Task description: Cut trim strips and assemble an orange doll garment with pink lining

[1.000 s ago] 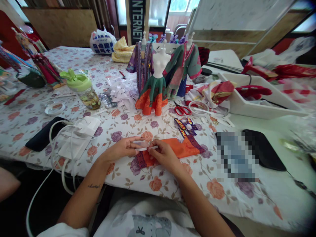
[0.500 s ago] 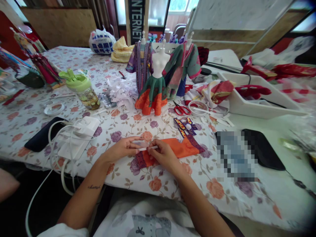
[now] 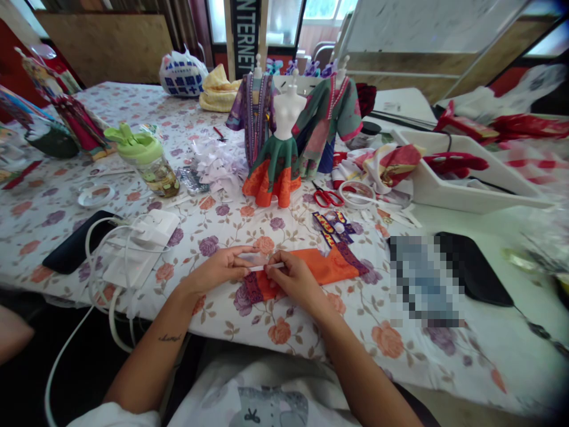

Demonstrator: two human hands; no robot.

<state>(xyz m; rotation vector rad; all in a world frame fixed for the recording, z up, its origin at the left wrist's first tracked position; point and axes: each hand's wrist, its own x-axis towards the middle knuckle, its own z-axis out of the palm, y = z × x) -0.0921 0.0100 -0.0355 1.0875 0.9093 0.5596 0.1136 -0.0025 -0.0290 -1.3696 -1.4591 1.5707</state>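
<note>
A narrow white strip of what looks like tape [image 3: 256, 268] stretches between my two hands, over the left end of an orange cloth piece [image 3: 313, 265] with purple patterned borders. My left hand [image 3: 221, 265] pinches the strip's left end between thumb and fingers. Fingers closed, my right hand [image 3: 288, 274] grips the strip further right and rests on the cloth. Just beyond the cloth lie purple-and-yellow patterned trim pieces [image 3: 331, 228], with a small white round object on them. Red-handled scissors [image 3: 328, 196] and a white tape roll [image 3: 357, 194] are farther back.
Dressed doll mannequins [image 3: 272, 172] stand mid-table. A green-lidded bottle [image 3: 149, 163], white paper scraps [image 3: 217, 163] and a power strip [image 3: 142, 249] with looping cables are to the left. A white tray [image 3: 471, 198] and a black pouch [image 3: 475, 270] lie to the right.
</note>
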